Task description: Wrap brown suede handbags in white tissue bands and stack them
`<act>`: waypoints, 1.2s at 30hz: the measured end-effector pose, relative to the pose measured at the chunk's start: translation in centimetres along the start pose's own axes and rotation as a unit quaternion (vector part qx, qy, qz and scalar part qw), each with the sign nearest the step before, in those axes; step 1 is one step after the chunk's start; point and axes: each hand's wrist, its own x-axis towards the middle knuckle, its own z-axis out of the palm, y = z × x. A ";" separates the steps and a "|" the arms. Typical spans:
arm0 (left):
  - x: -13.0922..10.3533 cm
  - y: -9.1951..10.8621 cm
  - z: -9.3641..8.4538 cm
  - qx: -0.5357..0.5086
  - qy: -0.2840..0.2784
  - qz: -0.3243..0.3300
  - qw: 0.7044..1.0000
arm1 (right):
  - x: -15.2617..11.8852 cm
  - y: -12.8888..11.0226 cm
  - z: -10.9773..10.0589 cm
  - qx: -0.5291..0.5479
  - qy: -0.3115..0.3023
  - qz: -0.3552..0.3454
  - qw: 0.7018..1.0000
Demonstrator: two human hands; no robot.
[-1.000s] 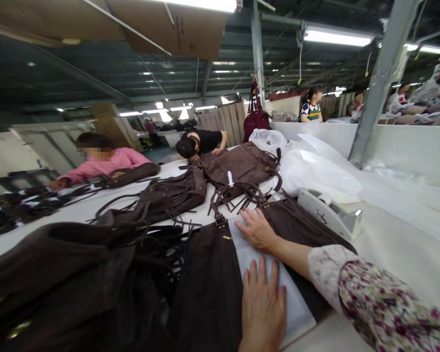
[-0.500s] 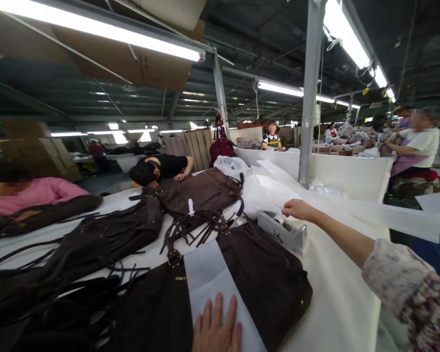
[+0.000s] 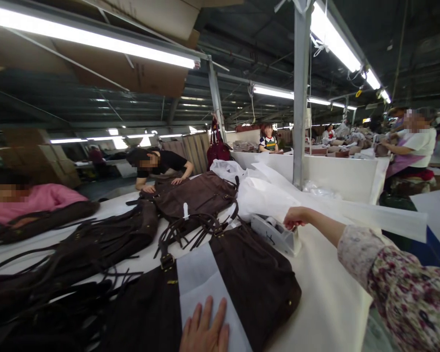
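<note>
The left hand point(image 3: 207, 330) lies flat, fingers slightly apart and gripping nothing, on a smooth, pale grey-white sheet point(image 3: 198, 271), a long strip with a crease across it. Under that palm and sheet, spreading to both sides, is a dark brown bag point(image 3: 254, 274) of matte, leather-like material, softly rounded at its lower corner. Ahead of the left hand are its brassy zip pull point(image 3: 172, 282) and, just beyond, a metal strap buckle point(image 3: 166, 261). The right hand point(image 3: 295, 216), below a flower-printed sleeve point(image 3: 407, 288), has its fingers curled inward at the near end of a hard, grey, boat-shaped tape dispenser point(image 3: 278, 240); whether they are clamped on tape cannot be told. A pale tape roll point(image 3: 270, 221) sits in the dispenser, just left of those fingers. Past the right hand billows crinkled, translucent white plastic film point(image 3: 267, 195); left of it is another brown bag point(image 3: 196, 195), its surface faintly wrinkled. A dark mark on the dispenser's side, just left of the right hand, cannot be read.
</note>
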 end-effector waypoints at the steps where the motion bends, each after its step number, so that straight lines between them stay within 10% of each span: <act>1: 0.0 0.1 0.0 0.002 0.002 -0.002 1.000 | -0.4 0.1 -0.4 0.006 0.003 0.001 1.000; 6: -0.2 0.8 -0.6 0.016 -0.004 -0.009 1.000 | -3.7 3.1 -0.9 0.052 0.057 -0.038 0.996; 14: -0.6 2.0 -2.4 -0.014 -0.011 -0.014 1.000 | -8.4 8.8 5.6 0.056 0.035 -0.040 0.997; 19: -1.3 2.8 -2.7 -0.046 0.016 -0.010 0.999 | -13.3 1.7 6.2 0.223 -0.201 -0.135 0.944; 23: -1.5 2.9 -1.7 -0.061 0.015 -0.021 0.998 | -12.5 -7.5 12.1 0.308 -0.369 -0.131 0.867; 29: -2.1 2.7 -0.3 -0.096 0.033 -0.024 0.995 | -4.0 -13.0 21.7 0.275 -0.204 -0.090 0.935; 36: -0.8 1.7 -2.4 -0.075 0.030 0.055 0.995 | -1.8 -12.0 23.5 0.229 -0.139 -0.150 0.952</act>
